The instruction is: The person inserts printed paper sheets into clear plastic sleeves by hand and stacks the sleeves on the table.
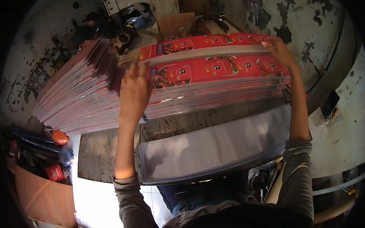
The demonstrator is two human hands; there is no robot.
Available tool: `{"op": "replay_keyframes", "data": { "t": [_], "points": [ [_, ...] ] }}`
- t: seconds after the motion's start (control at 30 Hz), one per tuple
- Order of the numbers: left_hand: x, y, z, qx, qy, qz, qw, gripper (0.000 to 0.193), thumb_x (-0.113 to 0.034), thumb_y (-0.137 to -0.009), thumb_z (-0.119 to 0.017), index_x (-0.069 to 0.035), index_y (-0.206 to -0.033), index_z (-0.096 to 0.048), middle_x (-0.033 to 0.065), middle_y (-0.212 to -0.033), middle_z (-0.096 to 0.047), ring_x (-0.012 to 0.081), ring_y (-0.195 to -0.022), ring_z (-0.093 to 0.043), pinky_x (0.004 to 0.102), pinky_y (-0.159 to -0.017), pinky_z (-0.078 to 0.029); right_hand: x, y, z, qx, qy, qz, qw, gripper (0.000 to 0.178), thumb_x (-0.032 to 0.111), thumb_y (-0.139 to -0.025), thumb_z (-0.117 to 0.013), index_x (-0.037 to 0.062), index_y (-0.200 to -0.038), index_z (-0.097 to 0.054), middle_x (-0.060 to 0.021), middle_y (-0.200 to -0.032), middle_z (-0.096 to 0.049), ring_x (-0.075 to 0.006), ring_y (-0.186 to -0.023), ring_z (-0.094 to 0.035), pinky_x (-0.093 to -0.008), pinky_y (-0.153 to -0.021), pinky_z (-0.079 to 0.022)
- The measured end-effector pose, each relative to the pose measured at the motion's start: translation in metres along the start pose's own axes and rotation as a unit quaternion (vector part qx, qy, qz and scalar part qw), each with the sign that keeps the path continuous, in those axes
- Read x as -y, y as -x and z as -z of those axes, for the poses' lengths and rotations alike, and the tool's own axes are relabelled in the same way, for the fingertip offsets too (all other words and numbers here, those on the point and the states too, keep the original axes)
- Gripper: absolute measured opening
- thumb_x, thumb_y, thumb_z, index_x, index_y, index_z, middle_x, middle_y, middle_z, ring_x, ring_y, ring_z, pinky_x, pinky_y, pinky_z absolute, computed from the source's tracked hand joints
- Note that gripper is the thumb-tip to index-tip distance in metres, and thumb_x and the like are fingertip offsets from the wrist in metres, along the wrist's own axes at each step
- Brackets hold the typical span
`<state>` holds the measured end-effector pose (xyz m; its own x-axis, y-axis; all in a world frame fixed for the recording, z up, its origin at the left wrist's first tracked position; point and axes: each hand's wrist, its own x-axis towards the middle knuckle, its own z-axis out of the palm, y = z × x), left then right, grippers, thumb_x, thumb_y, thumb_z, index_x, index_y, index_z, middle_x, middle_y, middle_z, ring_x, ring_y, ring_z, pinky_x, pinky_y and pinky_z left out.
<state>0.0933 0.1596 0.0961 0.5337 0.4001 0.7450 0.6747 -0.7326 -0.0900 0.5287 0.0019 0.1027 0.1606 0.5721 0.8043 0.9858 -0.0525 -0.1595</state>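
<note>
Your left arm reaches up from the lower edge, the forearm nearly upright and its sleeve pushed up, and your left hand (pixel 134 90) is raised with its fingers apart and pointing away from you, at the left end of the red printed sheets (pixel 225 69). Your right arm stretches farther out, its wrist bent inward, so that your right hand (pixel 281 53) is at the far right corner of the same sheets with the fingers curved; you cannot tell from this view whether they pinch the edge. The sheets form a thick pile across the far part of the table, its layered, glossy edges facing you, with a fanned stack (pixel 75 91) spreading off to the left. Their print shows two red bands with a pale strip between, each bearing round emblems, food pictures and a purple panel at the left; the small lettering is too fine to read. Nearer you, a stack of clear plastic sheets (pixel 215 143) lies on the scratched, dark table (pixel 98 153). Around it you have white floor tiles (pixel 93 201), a wall (pixel 308 23) with flaking paint, and a person (pixel 101 29) in dark clothing at the back left.
</note>
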Motion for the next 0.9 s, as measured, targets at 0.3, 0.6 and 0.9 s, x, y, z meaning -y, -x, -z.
{"op": "replay_keyframes", "data": {
  "t": [0.3,0.6,0.9],
  "points": [
    [0.000,0.064,-0.030,0.037,0.021,-0.077,0.996,0.048,-0.032,-0.079,-0.060,-0.016,-0.122,-0.046,0.0047,-0.127,-0.045,0.0206,-0.117,-0.043,0.0462,-0.103,-0.025,-0.048,0.066,0.008,0.069,-0.094,-0.383,0.916,0.070,0.062,-0.076,-0.051,-0.0064,-0.066,-0.059,-0.0147,-0.062,-0.057,-0.0213,-0.062,-0.053,-0.0379,-0.061,-0.041],
    [0.012,0.077,-0.044,-0.037,0.005,-0.084,0.996,0.043,-0.028,-0.078,-0.061,-0.012,-0.116,-0.047,0.0098,-0.124,-0.047,0.0254,-0.113,-0.046,0.0436,-0.096,-0.029,-0.051,0.055,0.026,0.139,-0.036,-0.433,0.890,0.073,0.064,-0.071,-0.057,-0.0082,-0.058,-0.057,-0.0136,-0.059,-0.056,-0.0213,-0.065,-0.056,-0.0346,-0.064,-0.043],
    [0.012,0.077,-0.048,-0.037,-0.006,-0.093,0.995,0.039,-0.030,-0.082,-0.057,-0.011,-0.115,-0.047,0.0111,-0.123,-0.048,0.0262,-0.112,-0.046,0.0428,-0.094,-0.030,-0.035,0.052,0.054,0.110,-0.197,-0.531,0.817,0.068,0.058,-0.070,-0.062,-0.0075,-0.086,-0.064,-0.0140,-0.077,-0.063,-0.0194,-0.070,-0.060,-0.0315,-0.067,-0.045]
  ]
}}
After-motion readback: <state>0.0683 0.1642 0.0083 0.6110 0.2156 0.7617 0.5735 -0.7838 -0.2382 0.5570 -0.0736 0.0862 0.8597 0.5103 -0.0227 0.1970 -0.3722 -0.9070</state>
